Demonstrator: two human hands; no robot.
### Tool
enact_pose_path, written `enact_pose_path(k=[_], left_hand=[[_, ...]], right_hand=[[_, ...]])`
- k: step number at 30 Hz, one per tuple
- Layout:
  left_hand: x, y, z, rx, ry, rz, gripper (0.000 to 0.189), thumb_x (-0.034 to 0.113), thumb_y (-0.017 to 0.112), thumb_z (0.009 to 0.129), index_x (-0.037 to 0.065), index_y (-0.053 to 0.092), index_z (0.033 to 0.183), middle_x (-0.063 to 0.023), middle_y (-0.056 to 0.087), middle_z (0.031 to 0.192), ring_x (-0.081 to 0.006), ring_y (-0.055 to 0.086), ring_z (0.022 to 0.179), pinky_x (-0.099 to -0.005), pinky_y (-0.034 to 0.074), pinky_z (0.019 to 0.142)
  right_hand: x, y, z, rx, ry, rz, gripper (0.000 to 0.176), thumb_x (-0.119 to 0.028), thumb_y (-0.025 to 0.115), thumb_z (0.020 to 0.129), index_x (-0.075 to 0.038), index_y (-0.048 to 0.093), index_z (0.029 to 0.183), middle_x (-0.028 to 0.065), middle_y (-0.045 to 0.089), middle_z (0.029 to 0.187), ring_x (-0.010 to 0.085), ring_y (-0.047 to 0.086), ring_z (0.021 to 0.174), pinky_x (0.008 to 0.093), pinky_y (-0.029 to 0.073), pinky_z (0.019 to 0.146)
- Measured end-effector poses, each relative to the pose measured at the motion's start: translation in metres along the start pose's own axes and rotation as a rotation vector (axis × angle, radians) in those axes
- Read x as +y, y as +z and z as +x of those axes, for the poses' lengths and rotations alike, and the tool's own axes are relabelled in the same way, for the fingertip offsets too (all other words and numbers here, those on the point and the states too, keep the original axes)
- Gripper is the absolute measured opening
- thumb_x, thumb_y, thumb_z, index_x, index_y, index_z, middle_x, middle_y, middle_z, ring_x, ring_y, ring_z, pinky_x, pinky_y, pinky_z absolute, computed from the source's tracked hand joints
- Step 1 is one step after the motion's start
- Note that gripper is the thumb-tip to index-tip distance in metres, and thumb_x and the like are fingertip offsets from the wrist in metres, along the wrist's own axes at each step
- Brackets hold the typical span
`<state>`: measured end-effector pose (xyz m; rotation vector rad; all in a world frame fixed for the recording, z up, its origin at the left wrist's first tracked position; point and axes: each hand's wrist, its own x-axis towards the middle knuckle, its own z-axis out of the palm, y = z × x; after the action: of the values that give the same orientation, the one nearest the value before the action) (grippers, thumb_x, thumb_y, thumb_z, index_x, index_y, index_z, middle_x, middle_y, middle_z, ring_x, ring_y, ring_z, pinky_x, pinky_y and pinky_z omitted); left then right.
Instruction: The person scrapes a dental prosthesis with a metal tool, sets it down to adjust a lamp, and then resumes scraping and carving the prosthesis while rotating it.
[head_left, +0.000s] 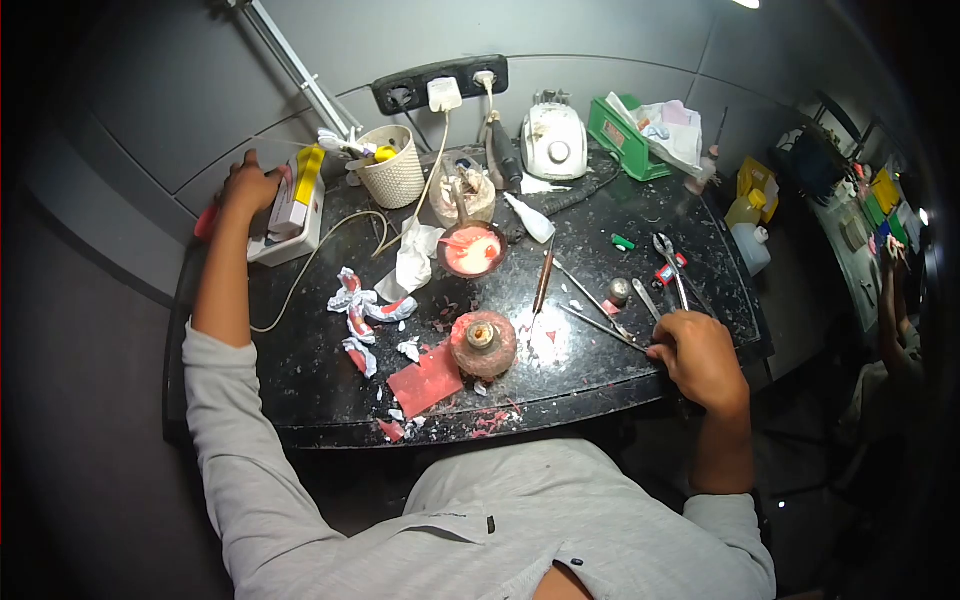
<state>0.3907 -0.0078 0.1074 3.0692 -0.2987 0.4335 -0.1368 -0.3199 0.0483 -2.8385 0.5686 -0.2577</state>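
Observation:
At the back left, my left hand (250,187) reaches over a white tray (290,247) that holds a white, yellow and pink box (297,195). Its fingers look apart; the far side of the hand is hidden. My right hand (703,362) rests at the front right edge, fingers curled and closed. What is inside them, if anything, is hidden. Close to its fingertips lie thin metal instruments (603,322) and a flat metal tool (647,298). A plier-like tool (682,285) with a red piece runs down toward the knuckles.
A spirit burner (483,345) stands beside a pink wax sheet (425,382). Behind it sits a small pan (472,250) of melted pink wax. Pink-stained white scraps (360,310) lie left. A woven basket (391,172), white device (555,142) and green bin (622,140) line the wall.

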Motion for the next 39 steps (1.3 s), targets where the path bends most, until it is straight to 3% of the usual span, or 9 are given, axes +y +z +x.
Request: enact_pose_path(k=[5,10,15,25,27,29,33,36,39], left_hand=[[0.004,-0.045,-0.149,0.359,0.410,-0.171,0.053,0.045,0.066,0.095,0.009,0.059,0.134,-0.0169,0.064,0.130,-0.0374,0.057,0.125,-0.0473,0.040,0.106],[-0.001,-0.033,-0.276,0.067,0.429,-0.436,0.043,0.034,0.077,0.087,0.005,0.066,0.117,-0.0142,0.067,0.111,-0.0333,0.061,0.108,-0.0438,0.042,0.097],[-0.002,0.003,-0.312,-0.102,0.380,-0.473,0.073,0.041,0.088,0.072,0.001,0.062,0.127,-0.0142,0.066,0.110,-0.0325,0.063,0.105,-0.0417,0.043,0.098],[-0.002,0.004,-0.329,0.033,0.289,-0.798,0.061,0.011,0.090,0.071,0.002,0.058,0.121,-0.0111,0.062,0.107,-0.0177,0.063,0.094,-0.0319,0.051,0.083],[0.006,0.008,-0.343,-0.162,0.187,-1.604,0.058,0.002,0.085,0.076,0.002,0.046,0.119,-0.0142,0.062,0.101,-0.0158,0.064,0.085,-0.0284,0.054,0.078],[0.021,-0.006,-0.358,-0.290,0.135,-1.801,0.057,-0.007,0.077,0.079,0.007,0.032,0.112,-0.0162,0.064,0.089,-0.0172,0.063,0.056,-0.0242,0.052,0.046],[0.050,-0.012,-0.387,-0.537,0.079,-1.963,0.062,-0.005,0.082,0.078,0.008,0.034,0.116,-0.0137,0.065,0.078,-0.0130,0.057,0.048,-0.0213,0.040,0.036],[0.057,0.002,-0.395,-0.553,0.215,-1.915,0.061,0.010,0.081,0.086,0.003,0.037,0.127,-0.0156,0.066,0.084,-0.0133,0.057,0.053,-0.0229,0.043,0.040],[0.063,-0.001,-0.400,-0.723,0.253,-2.091,0.063,0.029,0.065,0.101,-0.004,0.033,0.144,-0.0263,0.066,0.105,-0.0209,0.067,0.072,-0.0281,0.054,0.055]], right_hand=[[0.008,0.012,-0.006,-0.090,-0.068,0.071,0.005,-0.002,0.073,0.081,-0.002,0.068,0.081,0.0147,0.069,0.083,0.0354,0.069,0.082,0.0465,0.052,0.074],[0.009,0.009,-0.014,-0.059,-0.204,0.008,0.012,0.005,0.068,0.081,-0.004,0.066,0.088,0.0109,0.064,0.087,0.0335,0.062,0.090,0.0431,0.050,0.078],[0.018,-0.006,-0.020,-0.011,-0.243,0.106,0.018,0.012,0.066,0.079,-0.001,0.063,0.090,0.0116,0.063,0.087,0.0340,0.063,0.087,0.0424,0.050,0.075],[0.005,-0.018,-0.018,0.014,-0.144,0.452,0.012,0.006,0.070,0.085,0.001,0.064,0.094,0.0101,0.066,0.085,0.0193,0.068,0.075,0.0307,0.052,0.065],[-0.001,-0.010,-0.017,-0.076,-0.152,0.701,0.012,0.003,0.073,0.084,0.001,0.065,0.093,0.0075,0.069,0.084,0.0123,0.069,0.073,0.0266,0.054,0.064],[-0.010,0.006,-0.015,-0.093,-0.201,0.781,0.015,0.004,0.075,0.084,0.000,0.063,0.091,0.0070,0.070,0.083,0.0098,0.070,0.072,0.0227,0.055,0.065],[-0.057,0.021,-0.015,-0.072,-0.165,1.433,0.016,0.010,0.072,0.087,0.003,0.059,0.094,0.0107,0.072,0.089,0.0153,0.074,0.083,0.0236,0.061,0.072],[-0.073,0.023,-0.015,-0.099,-0.161,1.494,0.010,0.007,0.067,0.093,0.006,0.061,0.101,0.0141,0.073,0.095,0.0196,0.075,0.094,0.0278,0.064,0.079],[-0.079,0.028,-0.016,-0.129,-0.177,1.557,0.011,0.002,0.064,0.097,0.008,0.061,0.106,0.0165,0.072,0.100,0.0217,0.074,0.099,0.0313,0.065,0.084]])
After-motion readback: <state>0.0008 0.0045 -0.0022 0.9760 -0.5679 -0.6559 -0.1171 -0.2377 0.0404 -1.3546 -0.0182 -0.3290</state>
